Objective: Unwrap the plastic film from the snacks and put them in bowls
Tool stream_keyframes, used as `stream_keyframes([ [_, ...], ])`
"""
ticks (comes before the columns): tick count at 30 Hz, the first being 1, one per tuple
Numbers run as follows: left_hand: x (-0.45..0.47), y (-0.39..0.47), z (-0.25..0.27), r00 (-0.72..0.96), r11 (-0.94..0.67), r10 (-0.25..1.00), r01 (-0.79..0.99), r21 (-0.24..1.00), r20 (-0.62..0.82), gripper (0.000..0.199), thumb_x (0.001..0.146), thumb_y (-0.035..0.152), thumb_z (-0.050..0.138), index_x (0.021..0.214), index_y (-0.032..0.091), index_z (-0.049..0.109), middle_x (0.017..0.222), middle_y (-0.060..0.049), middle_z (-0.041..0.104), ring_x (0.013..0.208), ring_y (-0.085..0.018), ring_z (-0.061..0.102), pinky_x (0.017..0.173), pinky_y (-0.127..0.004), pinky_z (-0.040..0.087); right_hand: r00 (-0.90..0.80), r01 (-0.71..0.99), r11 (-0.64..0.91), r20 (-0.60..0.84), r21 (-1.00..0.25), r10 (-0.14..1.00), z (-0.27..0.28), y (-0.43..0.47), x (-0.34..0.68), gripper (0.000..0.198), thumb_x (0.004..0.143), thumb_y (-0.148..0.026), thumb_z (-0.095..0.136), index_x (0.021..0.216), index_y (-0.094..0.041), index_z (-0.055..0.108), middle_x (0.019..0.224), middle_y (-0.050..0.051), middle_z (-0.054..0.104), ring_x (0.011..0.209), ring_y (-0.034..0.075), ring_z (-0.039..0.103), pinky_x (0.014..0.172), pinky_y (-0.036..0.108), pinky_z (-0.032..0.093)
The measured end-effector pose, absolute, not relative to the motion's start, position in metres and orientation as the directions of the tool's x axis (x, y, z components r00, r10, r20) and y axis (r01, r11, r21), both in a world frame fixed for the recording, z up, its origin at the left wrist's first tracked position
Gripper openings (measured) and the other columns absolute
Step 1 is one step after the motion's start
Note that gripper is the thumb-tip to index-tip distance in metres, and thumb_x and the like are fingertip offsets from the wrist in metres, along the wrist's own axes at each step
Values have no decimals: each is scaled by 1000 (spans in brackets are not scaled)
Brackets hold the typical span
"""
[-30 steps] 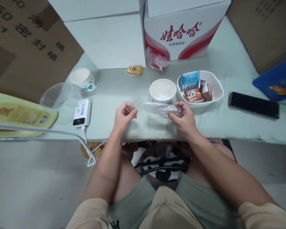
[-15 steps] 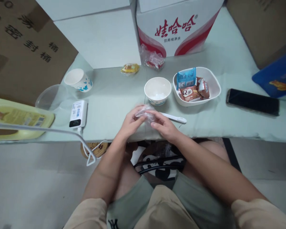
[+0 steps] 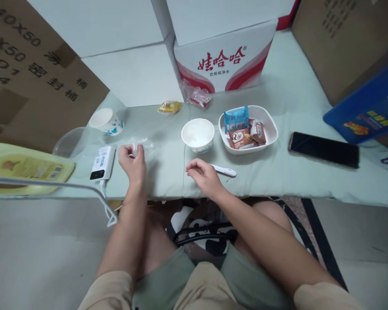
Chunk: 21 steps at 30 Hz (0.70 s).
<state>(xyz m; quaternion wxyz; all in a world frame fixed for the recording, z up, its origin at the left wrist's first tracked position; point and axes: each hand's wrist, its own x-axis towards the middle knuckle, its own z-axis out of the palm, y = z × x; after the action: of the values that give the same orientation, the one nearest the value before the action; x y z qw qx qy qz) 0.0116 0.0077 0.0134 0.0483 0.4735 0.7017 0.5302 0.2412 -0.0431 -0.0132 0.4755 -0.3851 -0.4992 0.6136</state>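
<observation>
Right of the white power bank (image 3: pixel 102 162), I see the left hand (image 3: pixel 133 165) gripping a clear plastic wrapper (image 3: pixel 145 145), which trails rightward. Paper bowl (image 3: pixel 198 137) next; right hand (image 3: pixel 205 177) on its near side, half open, fingers loosely curled; white plastic utensil (image 3: pixel 226 171) just beside.

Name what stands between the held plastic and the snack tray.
In the head view, a paper bowl stands between the clear plastic in the left hand and the tray.
</observation>
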Motion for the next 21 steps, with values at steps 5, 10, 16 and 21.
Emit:
stream_keyframes([
  [5, 91, 30, 62, -230, -149, 809, 810, 567, 541, 19, 81, 19, 66, 74, 20, 48, 71, 3, 48, 72, -15, 52, 73, -28, 43, -277, -156, -44, 1, -987, 961, -9, -44, 244, 12, 79, -32, 55, 77, -21, 59, 70, -2, 61, 65, 13, 55, 66, 27, 43],
  [10, 158, 63, 78, 110, -133, 989, 957, 260, 101, 14, 78, 15, 61, 91, 19, 67, 92, -9, 70, 92, -27, 66, 82, -37, 49, -236, -108, 35, 60, -994, 970, -3, -47, 249, 11, 78, -29, 52, 71, -21, 56, 61, -4, 55, 60, 12, 48, 61, 26, 38],
  [16, 181, 79, 80, 162, -203, 887, 978, -49, -432, 34, 80, 18, 58, 108, 13, 77, 111, -18, 76, 107, -34, 70, 90, -37, 51, -233, -98, 75, 96, -992, 968, 0, -47, 249, 11, 78, -26, 52, 70, -20, 57, 61, -3, 55, 59, 12, 48, 60, 25, 37],
  [21, 188, 85, 86, 204, -284, 822, 956, -72, -532, 39, 75, 11, 61, 109, 17, 80, 112, -13, 77, 104, -30, 71, 91, -32, 51, -238, -99, 85, 106, -992, 966, 0, -46, 244, 10, 76, -24, 52, 70, -20, 59, 61, -3, 58, 59, 12, 50, 61, 26, 38],
])
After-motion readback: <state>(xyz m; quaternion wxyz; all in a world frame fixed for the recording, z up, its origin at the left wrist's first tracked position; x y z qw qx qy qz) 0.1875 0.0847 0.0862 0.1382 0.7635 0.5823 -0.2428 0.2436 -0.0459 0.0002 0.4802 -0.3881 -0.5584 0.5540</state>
